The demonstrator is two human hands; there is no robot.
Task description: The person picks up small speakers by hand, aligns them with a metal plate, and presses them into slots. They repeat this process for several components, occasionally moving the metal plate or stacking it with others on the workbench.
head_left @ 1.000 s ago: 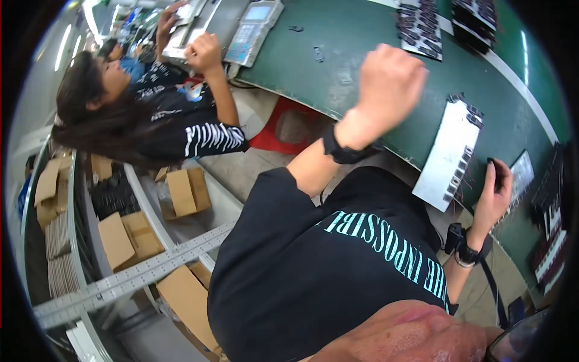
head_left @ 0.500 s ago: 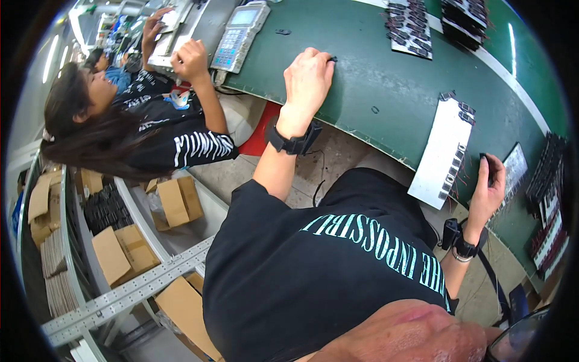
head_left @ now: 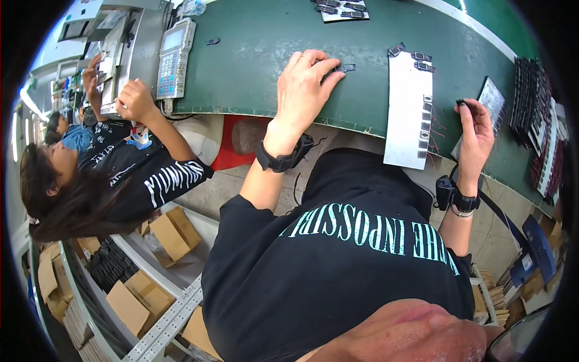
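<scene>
Over the green table, my left hand point(head_left: 301, 87) is closed in a pinch, thumb and fingertips at one end of a small black rectangular part point(head_left: 345, 68). My right hand point(head_left: 476, 127) is raised at the table's near edge, its thumb and forefinger pinching another small black piece point(head_left: 461, 102); its exact kind is too small to tell. Between the hands a white board point(head_left: 401, 142) sticks out over the near edge. Several small square modules with thin red wires line its right side, and black casings point(head_left: 423, 61) sit at its far end.
A grey keypad unit point(head_left: 173, 60) stands at the table's left, with a loose black part point(head_left: 213, 41) nearby. Another loaded board point(head_left: 344, 12) lies at the back. A metallic plate point(head_left: 491, 99) and stacked dark parts point(head_left: 528, 102) are at right. A co-worker's hand point(head_left: 137, 101) is at far left.
The view has turned and shifted. My left hand has come nearer the white board, and the black part at its fingertips shows more fully. The right hand still pinches its piece.
</scene>
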